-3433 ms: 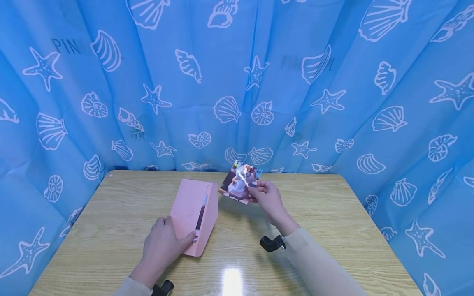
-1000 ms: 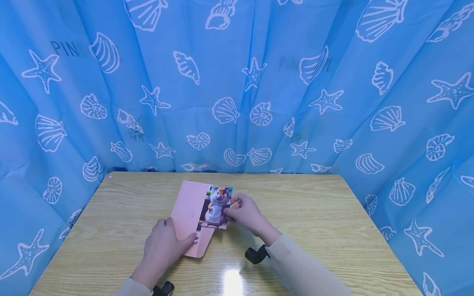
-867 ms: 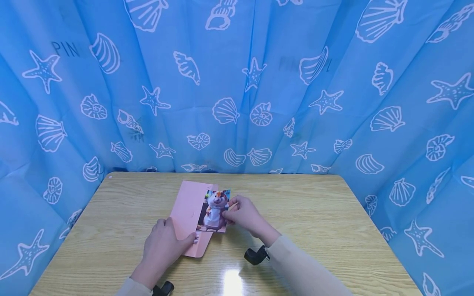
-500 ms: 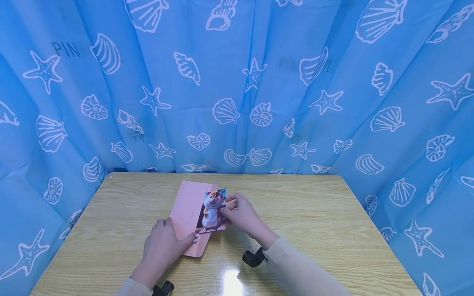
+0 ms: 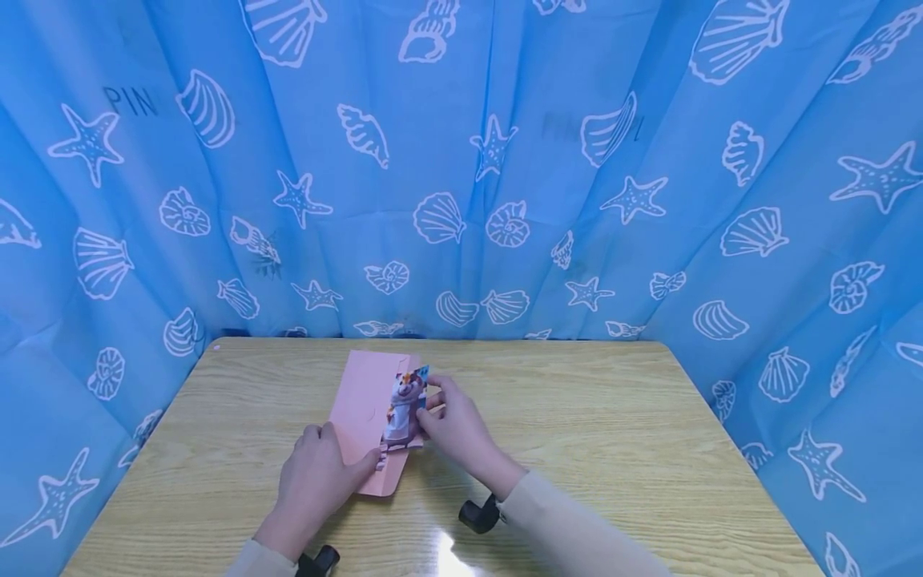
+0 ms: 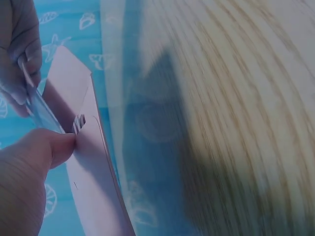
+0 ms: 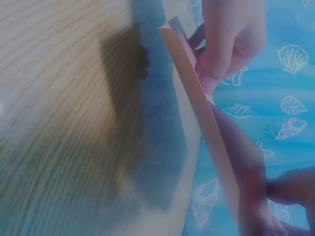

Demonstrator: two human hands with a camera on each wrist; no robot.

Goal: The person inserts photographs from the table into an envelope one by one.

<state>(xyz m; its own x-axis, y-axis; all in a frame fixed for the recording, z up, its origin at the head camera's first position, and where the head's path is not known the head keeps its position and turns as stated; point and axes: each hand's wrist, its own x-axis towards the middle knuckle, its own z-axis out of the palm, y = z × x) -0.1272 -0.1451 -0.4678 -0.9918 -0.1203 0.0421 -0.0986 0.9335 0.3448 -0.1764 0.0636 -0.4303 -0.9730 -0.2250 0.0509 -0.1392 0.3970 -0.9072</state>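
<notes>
A pink paper envelope [image 5: 357, 401] is held up above the table, with its flap folded out on the right. My left hand [image 5: 316, 474] grips its near left end, thumb at the mouth. Edges of other cards [image 6: 79, 124] show inside the opening in the left wrist view. My right hand [image 5: 461, 425] pinches the right edge of a photo print [image 5: 401, 415] of a hamster-like figure in a white apron. The print's left edge lies at the envelope's mouth, and its left part is out of sight there. The flap shows behind the print.
A wooden table [image 5: 591, 417] spreads beneath both hands. Behind it and at both sides hangs a blue curtain [image 5: 447, 160] with white shells and starfish. Black wrist mounts [image 5: 479, 516] hang under the sleeves.
My right hand has brought the photo print from right of the envelope leftward to its mouth, and less of the print's width shows now. My left hand has kept its grip on the envelope.
</notes>
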